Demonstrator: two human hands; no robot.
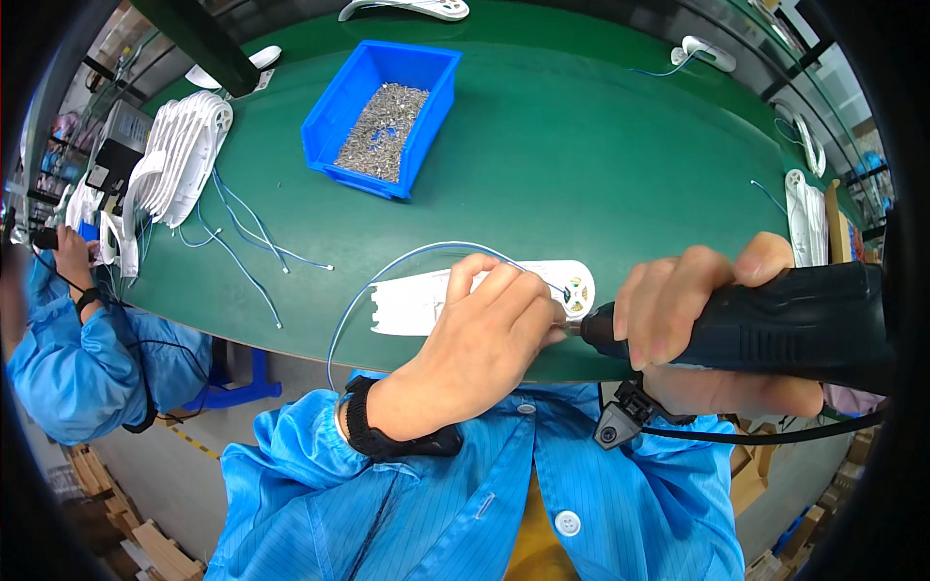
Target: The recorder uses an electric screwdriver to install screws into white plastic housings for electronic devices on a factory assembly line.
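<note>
My right hand (678, 305) is wrapped round a black electric screwdriver (790, 329), held nearly level with its tip pointing left. My left hand (475, 339) lies over a long white plastic housing (407, 305) near the table's front edge. Its thumb and fingertips are pinched together at the screwdriver's bit; whatever they hold there is too small to make out. The housing's rounded right end shows a round opening with a small green and yellow part inside. A thin blue-white cable (373, 281) arcs from that end leftward, down past the table edge.
A blue bin (320, 145) of small metal screws (383, 136) stands beyond my hands. Far left is a row of white housings (184, 155) with loose cables (247, 257). More white housings (806, 218) lie at right. A co-worker's hand (73, 257) works at the left edge.
</note>
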